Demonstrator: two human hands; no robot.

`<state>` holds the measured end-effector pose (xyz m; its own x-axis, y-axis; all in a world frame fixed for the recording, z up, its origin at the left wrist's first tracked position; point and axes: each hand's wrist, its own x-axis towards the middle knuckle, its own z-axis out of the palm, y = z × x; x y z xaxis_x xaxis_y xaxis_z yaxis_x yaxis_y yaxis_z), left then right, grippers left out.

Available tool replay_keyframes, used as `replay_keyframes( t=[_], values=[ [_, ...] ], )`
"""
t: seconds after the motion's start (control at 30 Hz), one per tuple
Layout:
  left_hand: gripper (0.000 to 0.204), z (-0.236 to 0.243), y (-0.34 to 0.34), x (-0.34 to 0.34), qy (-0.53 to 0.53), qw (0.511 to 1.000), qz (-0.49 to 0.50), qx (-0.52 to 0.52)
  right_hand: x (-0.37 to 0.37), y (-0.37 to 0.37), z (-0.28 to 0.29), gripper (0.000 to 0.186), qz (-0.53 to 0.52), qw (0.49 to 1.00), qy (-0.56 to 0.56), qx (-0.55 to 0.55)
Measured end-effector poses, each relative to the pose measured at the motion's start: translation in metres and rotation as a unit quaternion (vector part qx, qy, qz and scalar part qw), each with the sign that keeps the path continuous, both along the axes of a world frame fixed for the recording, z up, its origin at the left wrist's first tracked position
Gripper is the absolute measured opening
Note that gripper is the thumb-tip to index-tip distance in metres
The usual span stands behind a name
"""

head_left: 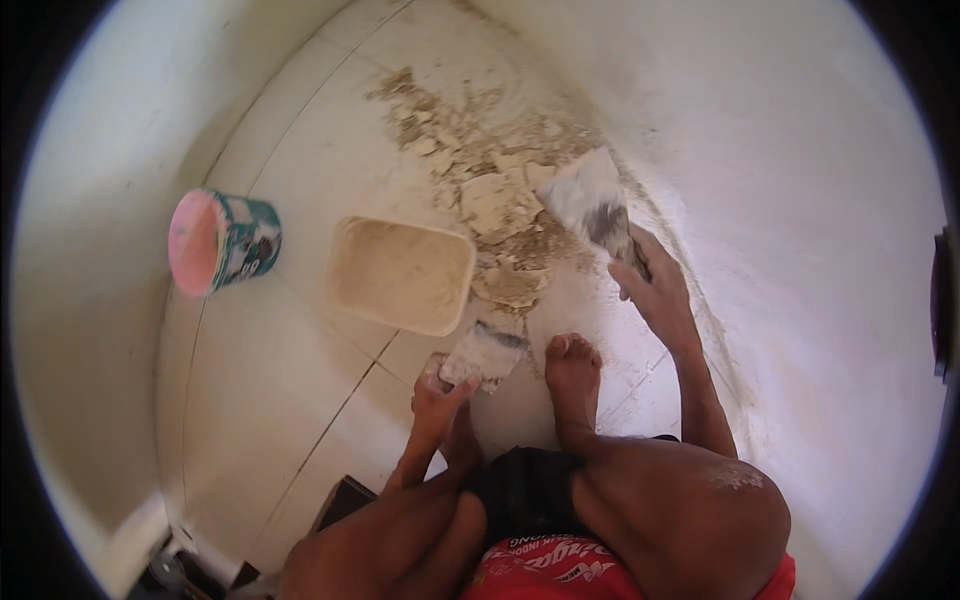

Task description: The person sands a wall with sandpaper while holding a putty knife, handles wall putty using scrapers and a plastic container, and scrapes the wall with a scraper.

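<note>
My right hand (652, 283) grips a wide putty knife (588, 195), its pale, smeared blade tilted over the debris beside the right wall. Closed around a second, smaller putty knife (487, 352) is my left hand (438, 395), low in front of my left foot. That blade is coated with whitish compound and has a dark strip along its far edge. A rectangular tub (459, 318) stands just beyond my left hand, with beige filler (400, 270) spread inside it. Broken plaster flakes (500, 205) and brown crumbs lie between the tub and the right wall.
A green bucket with a pink inside (240, 242) stands left of the tub near the left wall. White walls (800, 200) curve up on both sides of the tiled floor (290, 400). My bare right foot (573, 385) rests near the debris. Dark objects sit at the lower left.
</note>
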<state>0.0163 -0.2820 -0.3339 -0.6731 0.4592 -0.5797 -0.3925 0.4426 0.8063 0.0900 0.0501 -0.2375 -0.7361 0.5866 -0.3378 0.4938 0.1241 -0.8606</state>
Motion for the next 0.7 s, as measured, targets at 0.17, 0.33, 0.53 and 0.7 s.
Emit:
replay_keyframes(
  t=[0.17, 0.33, 0.53, 0.7],
  values=[
    [0.036, 0.042, 0.023, -0.048, -0.118, 0.966, 0.169, 0.157, 0.002, -0.017, -0.012, 0.054, 0.061, 0.997, -0.004, -0.043],
    [0.035, 0.080, 0.044, -0.075, -0.178, 0.930, 0.200, 0.253, -0.012, -0.028, -0.009, 0.041, 0.179, 0.961, 0.129, 0.168],
    [0.030, 0.093, 0.054, -0.079, -0.149, 0.911, 0.228, 0.310, -0.031, -0.038, -0.008, 0.041, 0.225, 0.909, 0.145, 0.320],
    [0.035, 0.105, 0.041, -0.083, 0.008, 0.951, 0.186, 0.247, -0.023, -0.022, -0.004, 0.037, 0.179, 0.918, 0.062, 0.347]
  ],
)
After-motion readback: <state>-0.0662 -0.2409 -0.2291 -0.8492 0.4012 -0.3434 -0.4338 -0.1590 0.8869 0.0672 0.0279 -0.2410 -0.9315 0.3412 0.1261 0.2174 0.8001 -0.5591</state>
